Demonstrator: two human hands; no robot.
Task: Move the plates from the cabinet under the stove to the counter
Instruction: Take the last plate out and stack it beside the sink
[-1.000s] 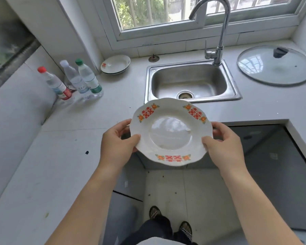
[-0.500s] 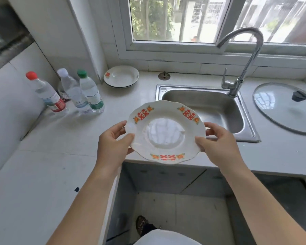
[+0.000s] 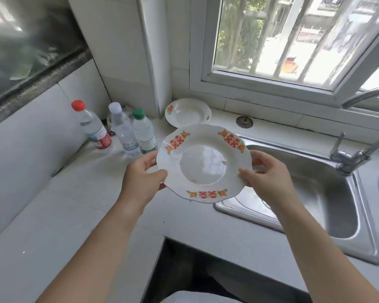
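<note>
**Plate up in both hands, hovering over the counter by the sink**

The plate [image 3: 202, 165] with the red patterns is in the air, tilted a bit toward the camera, above the strip of counter [image 3: 74, 204] just left of the sink [image 3: 315, 193]. It's not set down yet. The left hand [image 3: 140, 178] grasps one side of the rim, thumb on top and fingers curled under. The right hand [image 3: 265, 178] does the same on the opposite side. That makes sense to me: glossy china with a wavy edge is slippery, so two grips keep it steady.

A second plate [image 3: 187, 112] sits in the back corner under the window, so that's probably the landing spot, on top of it or beside it. Three water bottles [image 3: 123, 132] stand just left of that corner, and the open basin is on the right, so it's a narrowish lane
</note>
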